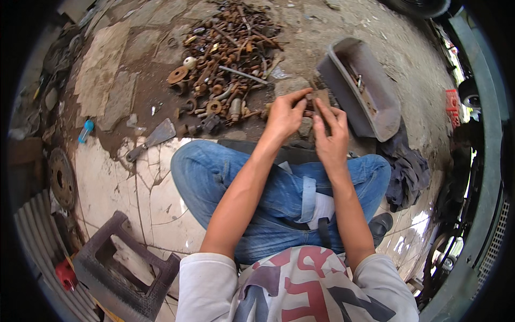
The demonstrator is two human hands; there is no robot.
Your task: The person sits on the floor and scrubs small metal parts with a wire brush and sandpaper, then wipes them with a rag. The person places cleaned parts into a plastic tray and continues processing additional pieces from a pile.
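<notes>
Both hands meet just in front of my knees, beside a heap of rusty bolts, nuts and metal parts [229, 60]. With its fingertips my left hand [285, 114] grips a small dark metal part [309, 97], perhaps a bolt. My right hand [333, 129] has its thumb and fingers on small brownish metal pieces close by; their exact shape is hidden. A grey plastic bin [362, 88], with a few metal bits inside, stands tilted right of my right hand. A metal rod [243, 75] lies across the heap, left of my left hand.
A scraper [155, 137] and a blue-capped bottle [86, 131] lie to the left. Near them are a rusty disc [62, 179] and an overturned plastic stool [124, 265]. Dark cloth [406, 173] is heaped by my right knee. Flat cardboard [100, 64] lies at the upper left.
</notes>
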